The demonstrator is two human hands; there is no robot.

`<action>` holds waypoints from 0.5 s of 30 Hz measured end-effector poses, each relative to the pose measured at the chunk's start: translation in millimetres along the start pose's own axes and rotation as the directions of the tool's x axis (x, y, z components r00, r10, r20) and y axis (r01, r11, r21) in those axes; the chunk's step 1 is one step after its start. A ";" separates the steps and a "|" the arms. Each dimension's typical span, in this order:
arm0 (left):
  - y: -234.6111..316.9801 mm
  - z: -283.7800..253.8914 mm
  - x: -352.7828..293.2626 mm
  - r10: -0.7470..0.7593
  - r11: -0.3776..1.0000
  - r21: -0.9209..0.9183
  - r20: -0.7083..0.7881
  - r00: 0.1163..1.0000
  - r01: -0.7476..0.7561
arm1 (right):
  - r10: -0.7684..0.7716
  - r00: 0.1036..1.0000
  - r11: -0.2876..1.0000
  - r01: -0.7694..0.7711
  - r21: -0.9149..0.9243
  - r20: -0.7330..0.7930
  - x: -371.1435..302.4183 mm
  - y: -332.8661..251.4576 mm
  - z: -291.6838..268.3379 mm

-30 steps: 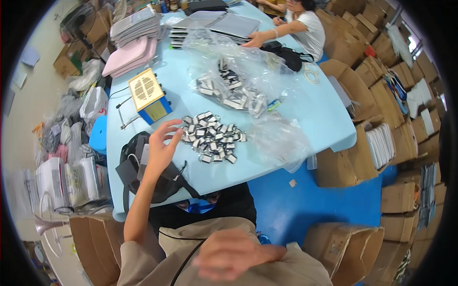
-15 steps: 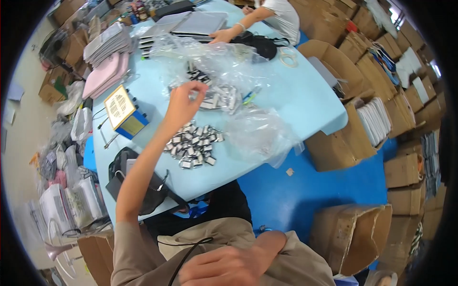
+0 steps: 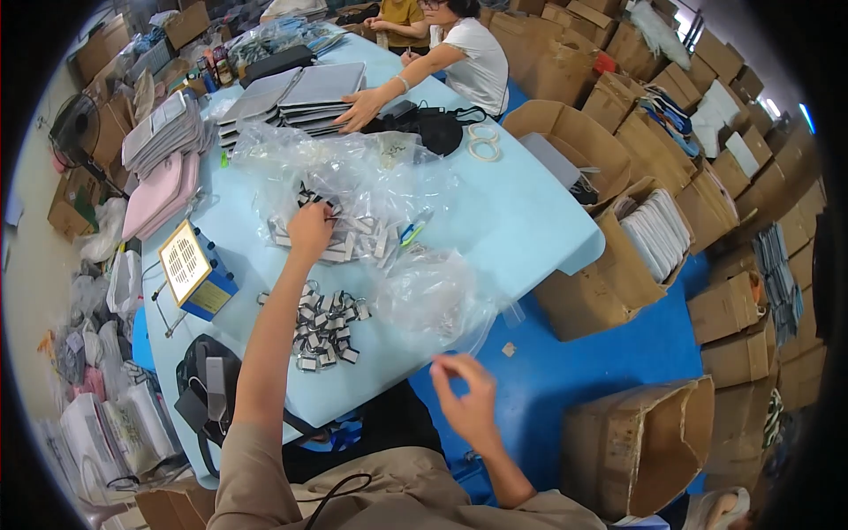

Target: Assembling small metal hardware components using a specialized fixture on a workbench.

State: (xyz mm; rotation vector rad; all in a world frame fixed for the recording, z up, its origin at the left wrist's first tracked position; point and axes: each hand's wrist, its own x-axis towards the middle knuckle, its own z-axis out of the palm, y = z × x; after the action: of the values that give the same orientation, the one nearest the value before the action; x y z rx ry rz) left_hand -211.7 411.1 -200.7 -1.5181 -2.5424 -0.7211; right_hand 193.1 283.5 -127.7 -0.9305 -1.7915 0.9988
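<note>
My left hand (image 3: 312, 231) reaches across the table to the heap of small black-and-white pieces (image 3: 340, 246) on clear plastic. Its fingers are bent closed among them, and what they grip is hidden. Nearer me lies a second pile of small white rectangular pieces with dark parts and metal rings (image 3: 325, 329), under my left forearm's right side. My right hand (image 3: 468, 396) is raised beyond the table's near edge, over the blue floor. Its thumb and forefinger curl together; anything between them is too small to make out. A crumpled clear bag (image 3: 424, 296) lies close to it.
A blue-and-yellow box device (image 3: 196, 269) and a black bag (image 3: 205, 389) stand at the table's left. Grey folders (image 3: 305, 93) lie at the back under a co-worker's hand (image 3: 360, 110). Pink folders (image 3: 162, 196) are stacked far left. An open carton (image 3: 636, 446) stands right, on the floor.
My left hand has gone down into the far heap from above it. My right hand has risen from my lap toward the table's near edge. The whole view has shifted.
</note>
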 end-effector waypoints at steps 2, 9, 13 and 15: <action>-6.4 -2.8 -5.6 -0.008 1.000 0.012 -0.063 0.998 0.008 | -0.093 0.995 0.981 0.084 -0.176 -0.040 25.0 24.5 4.2; 1.4 -50.1 -37.3 0.049 0.865 -0.461 -0.316 0.948 -0.198 | -0.241 0.945 0.885 0.308 -0.350 0.222 90.7 106.1 44.3; 31.6 -107.9 -112.3 -0.130 0.718 -0.695 -0.171 0.977 -0.026 | -0.310 0.861 0.715 0.491 -0.499 0.403 105.1 136.5 67.7; 44.1 -137.7 -158.9 -0.176 0.603 -0.796 -0.062 0.982 0.058 | -0.372 0.829 0.700 0.546 -0.460 0.417 105.7 166.4 81.1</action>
State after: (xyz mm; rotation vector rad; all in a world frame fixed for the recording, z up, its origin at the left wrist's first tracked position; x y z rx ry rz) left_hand -116.2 239.5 -113.6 -1.3610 -2.3076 -2.1206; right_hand 113.4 422.7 -268.1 -0.6054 -2.4941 0.2690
